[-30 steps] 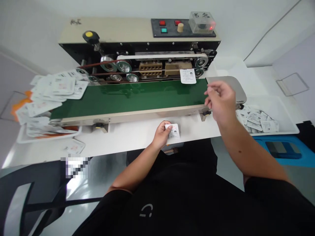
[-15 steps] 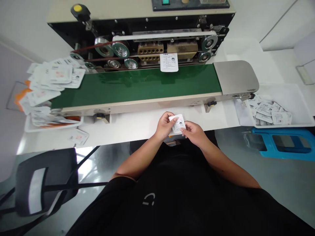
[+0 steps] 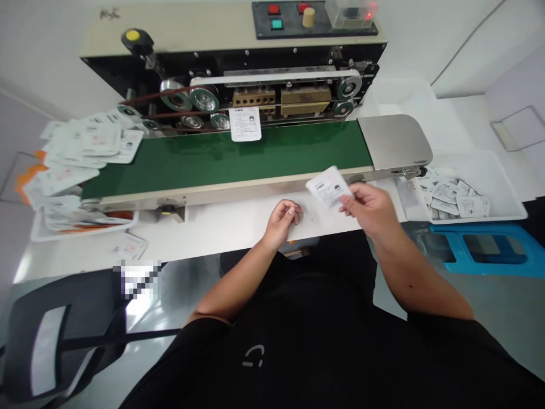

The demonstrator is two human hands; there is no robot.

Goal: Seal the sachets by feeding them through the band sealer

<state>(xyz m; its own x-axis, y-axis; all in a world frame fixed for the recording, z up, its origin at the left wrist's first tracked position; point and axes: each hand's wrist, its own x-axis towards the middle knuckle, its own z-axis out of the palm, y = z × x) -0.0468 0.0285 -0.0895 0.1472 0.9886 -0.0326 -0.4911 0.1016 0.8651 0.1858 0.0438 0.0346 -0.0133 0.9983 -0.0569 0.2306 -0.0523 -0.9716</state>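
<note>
Left hand loosely curled, closure unclear; right hand pinching a packet.
Packet held by its near right corner, at the conveyor's front edge, right of centre; judged light, flexible, possibly slippery; corner grip advised.

White packet with black print, green belt, beige machine, red and teal buttons, blue stool, black shirt with grey logo

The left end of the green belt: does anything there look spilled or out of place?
Yes. Packets are heaped untidily above the white tray, some overlapping the belt. A loose packet lies apart on the table.
</note>
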